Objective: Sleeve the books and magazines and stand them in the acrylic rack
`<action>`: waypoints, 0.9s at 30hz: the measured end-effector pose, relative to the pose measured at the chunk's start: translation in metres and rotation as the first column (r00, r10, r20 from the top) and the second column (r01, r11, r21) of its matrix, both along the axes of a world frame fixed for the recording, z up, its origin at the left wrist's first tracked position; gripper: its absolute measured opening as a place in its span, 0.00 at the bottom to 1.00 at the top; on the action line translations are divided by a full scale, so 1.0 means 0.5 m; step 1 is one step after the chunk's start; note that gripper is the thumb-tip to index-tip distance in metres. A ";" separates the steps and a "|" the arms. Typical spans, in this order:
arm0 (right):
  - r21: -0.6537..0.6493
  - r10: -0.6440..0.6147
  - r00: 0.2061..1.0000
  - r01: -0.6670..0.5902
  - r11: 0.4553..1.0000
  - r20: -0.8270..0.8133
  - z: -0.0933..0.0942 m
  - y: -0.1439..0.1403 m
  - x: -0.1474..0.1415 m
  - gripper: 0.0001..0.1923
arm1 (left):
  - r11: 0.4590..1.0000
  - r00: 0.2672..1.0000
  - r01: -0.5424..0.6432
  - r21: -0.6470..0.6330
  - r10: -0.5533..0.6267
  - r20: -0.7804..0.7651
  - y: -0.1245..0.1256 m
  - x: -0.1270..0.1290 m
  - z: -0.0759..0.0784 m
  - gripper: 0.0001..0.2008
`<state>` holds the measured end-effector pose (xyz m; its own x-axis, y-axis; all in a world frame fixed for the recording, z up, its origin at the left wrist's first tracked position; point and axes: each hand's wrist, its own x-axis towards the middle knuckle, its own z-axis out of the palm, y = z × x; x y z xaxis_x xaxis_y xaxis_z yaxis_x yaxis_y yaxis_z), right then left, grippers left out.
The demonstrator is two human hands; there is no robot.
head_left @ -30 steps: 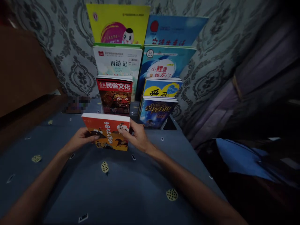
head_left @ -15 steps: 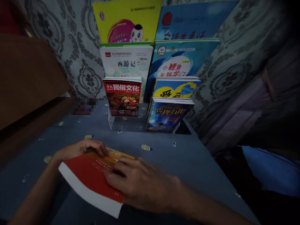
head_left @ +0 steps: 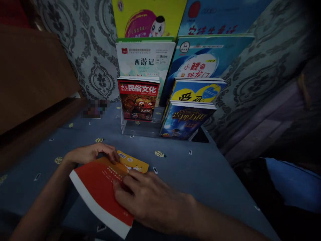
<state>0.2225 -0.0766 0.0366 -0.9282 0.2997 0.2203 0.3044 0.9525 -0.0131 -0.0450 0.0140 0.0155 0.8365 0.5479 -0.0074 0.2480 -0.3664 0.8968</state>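
With red-and-orange softcover book [head_left: 100, 187] lying back cover up on blue patterned tablecloth [head_left: 200, 174], near front edge: L hand [head_left: 86, 154] grips far-left corner, R hand [head_left: 152, 201] pressed flat on cover, fingers spread. Step, as judged: settling/positioning book. Next: requires both hands lifted off w/o shifting it. Clear acrylic tiered book stand [head_left: 140, 127] sits beyond.

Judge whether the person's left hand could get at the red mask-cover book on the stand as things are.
Probably yes: the left hand grips the orange book, but bare blue cloth lies before the red mask-cover book.

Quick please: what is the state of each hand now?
Left hand: grips the far edge of the red book.
Right hand: open, lying flat on the book's cover.
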 end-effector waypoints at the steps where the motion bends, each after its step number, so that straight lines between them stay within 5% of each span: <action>1: -0.005 0.000 1.000 0.000 1.000 0.001 0.001 0.000 0.000 0.12 | 1.000 1.000 0.000 0.001 0.000 -0.001 0.000 0.000 0.000 0.16; 19: -0.205 -0.025 0.999 0.019 0.979 -0.026 0.018 0.027 0.018 0.13 | 0.998 0.999 -0.048 -0.038 0.047 -0.004 0.005 0.000 0.000 0.16; 27: -0.484 -0.330 0.897 0.159 0.861 -0.293 0.015 0.094 0.057 0.16 | 0.973 0.971 -0.231 0.002 0.231 0.062 0.020 -0.005 -0.026 0.18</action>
